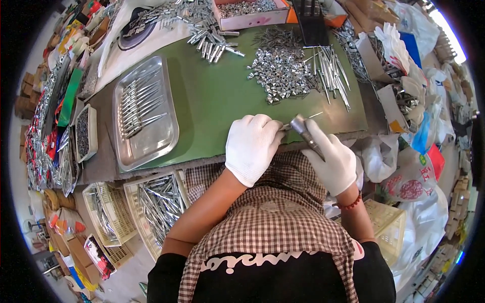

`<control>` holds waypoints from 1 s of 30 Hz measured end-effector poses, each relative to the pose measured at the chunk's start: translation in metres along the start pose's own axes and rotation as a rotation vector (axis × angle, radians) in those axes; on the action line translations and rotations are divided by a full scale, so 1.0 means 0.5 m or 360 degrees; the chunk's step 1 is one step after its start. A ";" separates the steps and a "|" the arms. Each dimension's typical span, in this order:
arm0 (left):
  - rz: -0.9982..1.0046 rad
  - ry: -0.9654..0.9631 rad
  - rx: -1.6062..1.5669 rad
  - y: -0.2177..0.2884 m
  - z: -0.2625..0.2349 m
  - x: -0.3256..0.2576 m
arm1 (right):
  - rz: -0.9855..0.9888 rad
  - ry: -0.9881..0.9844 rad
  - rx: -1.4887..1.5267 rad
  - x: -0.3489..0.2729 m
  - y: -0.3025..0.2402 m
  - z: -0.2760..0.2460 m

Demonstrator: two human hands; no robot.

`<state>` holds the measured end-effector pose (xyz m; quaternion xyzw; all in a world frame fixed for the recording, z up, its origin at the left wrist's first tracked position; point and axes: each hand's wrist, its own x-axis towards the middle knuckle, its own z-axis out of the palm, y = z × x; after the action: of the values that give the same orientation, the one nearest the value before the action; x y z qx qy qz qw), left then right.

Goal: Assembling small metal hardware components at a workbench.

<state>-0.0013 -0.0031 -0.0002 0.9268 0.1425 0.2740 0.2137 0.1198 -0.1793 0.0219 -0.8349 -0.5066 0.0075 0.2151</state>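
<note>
"Checked apron nearest us. Past it, what's being worked?"

"Slim metal piece, over the near edge of the counter. The left hand pinches it in gloved fingertips; the right hand is wrapped around what looks like a hammer."

"Is the hammer touching it?"

"I can't tell; the head is in the way. A thin silver tip shows beyond, probably part of the same piece."

"How would you handle it well?"

"Rest the piece on firm counter, fingertips back from the hammer's face, and use short, square taps. It looks slender enough to bend under a heavy or slanting blow."

"And around the hands?"

"Just beyond, a pile of small silver caps, with loose rods to its right. Off to the left, a metal tray holds a row of slim tools. Farther back, silver tubes lie near a box of tiny parts."
</note>
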 end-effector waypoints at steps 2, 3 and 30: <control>-0.0004 0.0010 0.0021 0.005 0.000 0.000 | 0.0021 0.0410 0.0343 0.000 -0.007 0.002; 0.0000 0.0020 0.0040 0.006 0.000 -0.001 | 0.0017 0.0406 0.0346 -0.004 -0.011 0.010; 0.0088 0.0070 0.0016 0.018 0.006 0.023 | 0.0112 0.0880 -0.0831 0.130 0.266 -0.062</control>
<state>0.0110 -0.0074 0.0073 0.9252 0.1228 0.2993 0.1982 0.2705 -0.1874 0.0148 -0.8490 -0.3854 -0.3399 0.1234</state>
